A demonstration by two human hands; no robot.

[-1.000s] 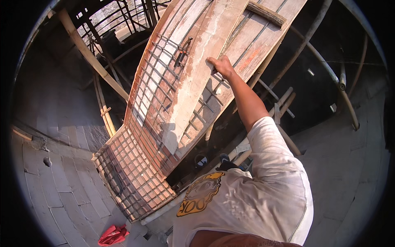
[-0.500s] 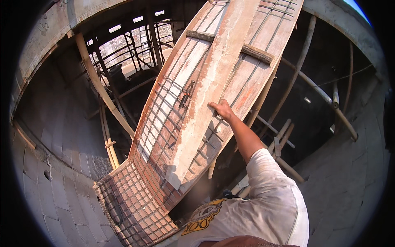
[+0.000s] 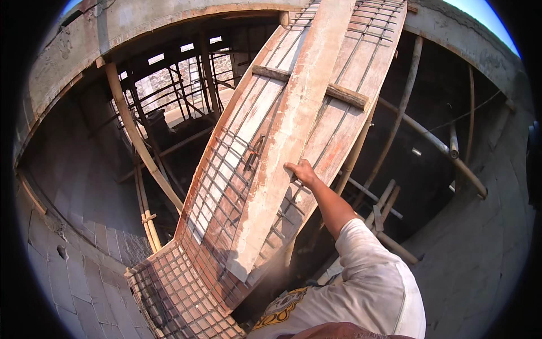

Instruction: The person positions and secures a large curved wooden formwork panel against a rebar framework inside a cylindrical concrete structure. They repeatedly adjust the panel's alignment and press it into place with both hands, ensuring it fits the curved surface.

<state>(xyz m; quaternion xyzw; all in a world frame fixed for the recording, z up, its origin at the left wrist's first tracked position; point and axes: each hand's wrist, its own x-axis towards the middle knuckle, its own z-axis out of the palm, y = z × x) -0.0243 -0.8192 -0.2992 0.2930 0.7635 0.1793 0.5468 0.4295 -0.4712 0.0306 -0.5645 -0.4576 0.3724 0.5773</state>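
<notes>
A long, plaster-crusted wooden plank [image 3: 282, 152] slopes along the middle of a stair-like formwork of boards [image 3: 339, 144]. My right hand [image 3: 303, 172] grips the plank's right edge, thumb on top and the other fingers curled out of sight. Left of the plank lies a grid of steel rebar [image 3: 217, 183], with a small dark object [image 3: 257, 150] on it that is too unclear to name. Farther up, a rough wooden crosspiece [image 3: 347, 96] passes at the plank on both sides. My left hand is out of view.
Below the slope, a rebar mesh [image 3: 183, 288] covers a lower landing. Bamboo poles [image 3: 135, 141] and slanting props [image 3: 403, 107] stand in the dark space on both sides. A curved concrete beam [image 3: 197, 14] runs along the top, and block walls [image 3: 73, 277] curve round.
The view has tilted up, so the plank, formwork and hand appear lower in the picture. My right hand keeps its grip on about the same spot of the plank.
</notes>
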